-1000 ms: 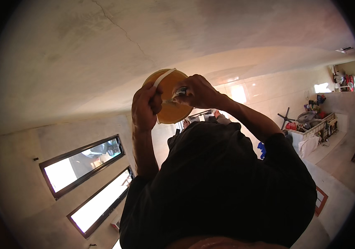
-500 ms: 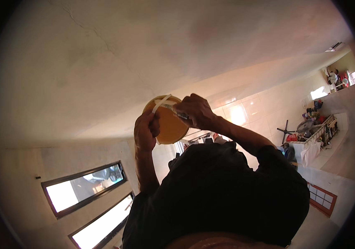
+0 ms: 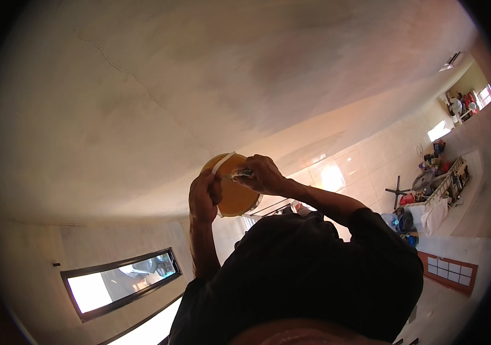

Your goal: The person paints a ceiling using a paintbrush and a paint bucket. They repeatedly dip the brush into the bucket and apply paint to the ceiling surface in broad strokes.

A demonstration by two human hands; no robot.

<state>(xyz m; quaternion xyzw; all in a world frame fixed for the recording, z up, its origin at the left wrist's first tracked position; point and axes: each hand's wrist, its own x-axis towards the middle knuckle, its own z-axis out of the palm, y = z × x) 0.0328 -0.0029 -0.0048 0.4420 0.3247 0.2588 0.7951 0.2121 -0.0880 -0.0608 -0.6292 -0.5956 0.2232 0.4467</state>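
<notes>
A round yellow-orange container point(image 3: 237, 199), likely a bucket, with a white band or handle across it, is in front of me at the middle. My left hand point(image 3: 202, 194) has its fingers wrapped on the band and rim at its left side. My right hand point(image 3: 264, 175) is closed on a small tool point(image 3: 239, 173) over the container, with a dark greenish part and a pale end; its exact kind is unclear. The tool's pale end is close to the band and my left fingers; I cannot tell if they touch.
Walls with a cracked pale surface point(image 3: 130, 103) surround me. Dark-framed windows point(image 3: 119, 282) are at lower left. Tiled floor point(image 3: 351, 161) lies below, with a railing point(image 3: 446, 190) beside assorted items, a black star-shaped base point(image 3: 396, 191) and a brown framed window or door point(image 3: 449, 272) at right.
Both hands and the container appear lower in the picture as the view has shifted. The angle of my right hand and tool over the container has varied slightly.
</notes>
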